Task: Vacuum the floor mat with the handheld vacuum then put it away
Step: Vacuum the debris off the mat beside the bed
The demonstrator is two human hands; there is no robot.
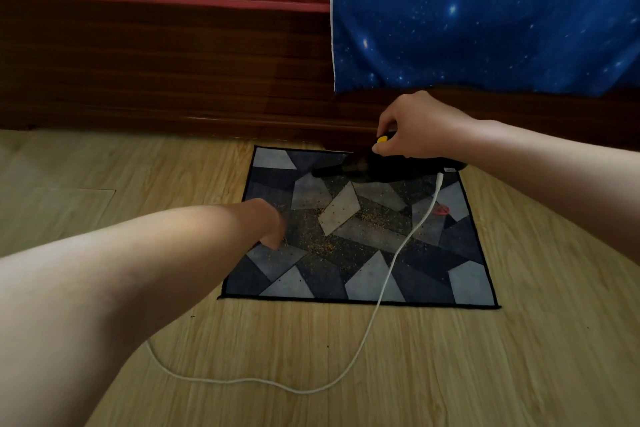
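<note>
wooden floor (381, 374) along a dark bed frame (173, 62). the floor mat (464, 281) lies under both grips. the handheld vacuum (398, 172) is at the mat's far edge. the right grip (419, 128) is closed over its handle, beside a yellow button (382, 139). crumbs (322, 246) lie between the right grip and the left grip (270, 222), which rests on the mat with its fingers hidden, so i cannot tell its state. i'd make slow, overlapping passes toward the crumbs and keep the white cord (391, 270), which trails behind the right grip, out of the way.

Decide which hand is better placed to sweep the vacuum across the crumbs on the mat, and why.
Right. The right hand grips the handheld vacuum, nozzle near the crumbs on the mat; the left hand only rests on the mat, holding no tool.
</note>
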